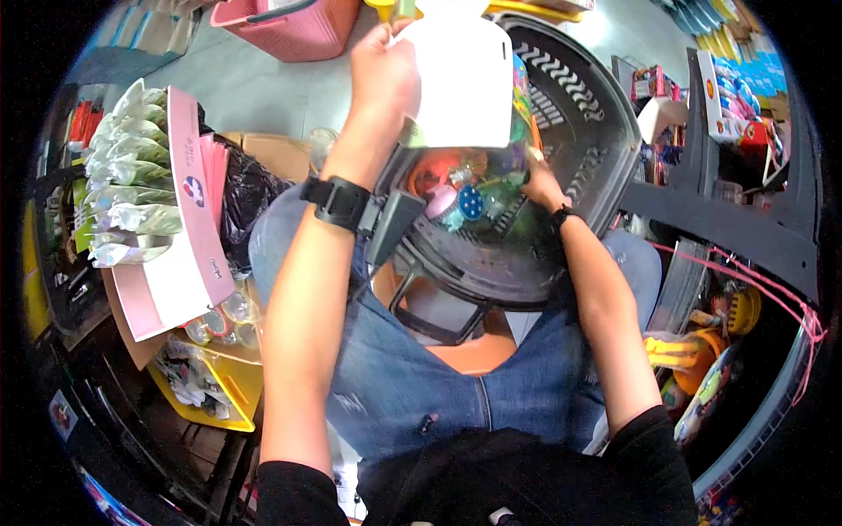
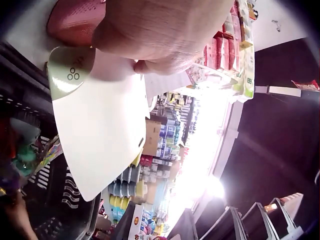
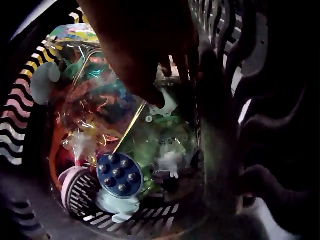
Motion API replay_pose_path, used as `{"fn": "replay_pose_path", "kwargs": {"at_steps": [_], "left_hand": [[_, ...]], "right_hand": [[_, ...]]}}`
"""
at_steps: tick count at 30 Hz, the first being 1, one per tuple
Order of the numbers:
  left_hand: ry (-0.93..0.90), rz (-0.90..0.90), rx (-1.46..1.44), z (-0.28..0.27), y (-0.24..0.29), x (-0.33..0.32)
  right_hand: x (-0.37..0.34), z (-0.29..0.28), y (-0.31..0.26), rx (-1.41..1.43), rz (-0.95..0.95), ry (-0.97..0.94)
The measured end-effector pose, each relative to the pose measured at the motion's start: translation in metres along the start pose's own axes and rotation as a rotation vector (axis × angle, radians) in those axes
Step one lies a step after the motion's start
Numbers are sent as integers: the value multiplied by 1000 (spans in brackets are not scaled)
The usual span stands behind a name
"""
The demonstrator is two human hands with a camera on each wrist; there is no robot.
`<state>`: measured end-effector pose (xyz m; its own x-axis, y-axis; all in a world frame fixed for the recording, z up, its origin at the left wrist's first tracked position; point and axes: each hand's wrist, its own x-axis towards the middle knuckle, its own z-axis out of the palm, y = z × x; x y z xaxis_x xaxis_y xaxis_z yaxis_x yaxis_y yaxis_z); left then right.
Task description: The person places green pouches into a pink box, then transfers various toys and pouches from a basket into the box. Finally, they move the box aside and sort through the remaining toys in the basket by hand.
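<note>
Left hand [image 1: 386, 72] grips an unidentifiable white item [image 1: 460, 92] near shadowed right hand [image 3: 142, 45], whose grip I cannot tell.

left hand [image 1: 384, 74] raised, gripping | right hand [image 1: 542, 182] lower | arms [image 1: 305, 316] extended

White panel [image 1: 460, 83], pale green at one corner: gripped at its left edge by the left hand [image 1: 386, 74], raised above the far part of the basket [image 1: 627, 123]. Basket: black, slotted walls. Right hand [image 1: 542, 180]: inside the basket, right side, beside transparent packets [image 3: 172, 145]; contact unclear. Blue studded disc [image 3: 120, 174]: near end of the basket, right of a pink round item [image 3: 72, 187].
</note>
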<state>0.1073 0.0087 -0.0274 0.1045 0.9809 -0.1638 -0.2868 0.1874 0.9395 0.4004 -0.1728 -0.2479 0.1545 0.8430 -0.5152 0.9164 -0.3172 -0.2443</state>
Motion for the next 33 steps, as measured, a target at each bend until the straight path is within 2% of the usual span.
{"fn": "replay_pose_path", "kwargs": {"at_steps": [2, 4, 7, 10, 11, 12, 15, 18, 21, 22, 24, 25, 27, 28, 30, 33], "left_hand": [[3, -21, 43, 9, 7, -5], [-33, -60, 121, 11, 7, -3], [-87, -82, 108, 13, 3, 0], [-104, -82, 53, 17, 4, 0], [-116, -115, 36, 16, 4, 0], [-120, -82, 32, 14, -1, 0], [-118, 4, 30, 9, -19, 7], [-99, 5, 43, 8, -19, 8], [-77, -22, 76, 6, -5, -3], [-46, -6, 93, 8, -5, -5], [-10, 46, 137, 13, -11, -7], [-3, 85, 164, 14, -19, -7], [38, 150, 316, 15, -39, -3], [10, 90, 245, 22, -23, -18], [-100, 76, 44, 27, -25, -22], [-189, -197, -242, 41, -15, -35]], "right_hand": [[8, 1, 0, -162, 177, -139], [-20, -26, -34, -214, 140, -44], [-12, -15, -21, -189, 33, -114], [-21, -63, -42, -114, 6, 17], [-15, -75, -40, -152, 24, -54], [-35, -110, -64, -156, 60, -73], [-75, -154, -82, -142, 61, 51], [-111, -171, -70, 70, -7, 229], [-126, -166, -30, 570, 125, 356], [-139, -172, -43, 966, 96, 414], [-153, -180, -52, 1352, 217, 396], [-159, -186, -77, 1564, 86, 418], [-154, -186, -97, 1703, -27, 497], [-149, -187, -107, 1759, -104, 555], [-132, -182, -111, 1842, -248, 519], [-126, -186, -145, 1764, -210, 454]]}}
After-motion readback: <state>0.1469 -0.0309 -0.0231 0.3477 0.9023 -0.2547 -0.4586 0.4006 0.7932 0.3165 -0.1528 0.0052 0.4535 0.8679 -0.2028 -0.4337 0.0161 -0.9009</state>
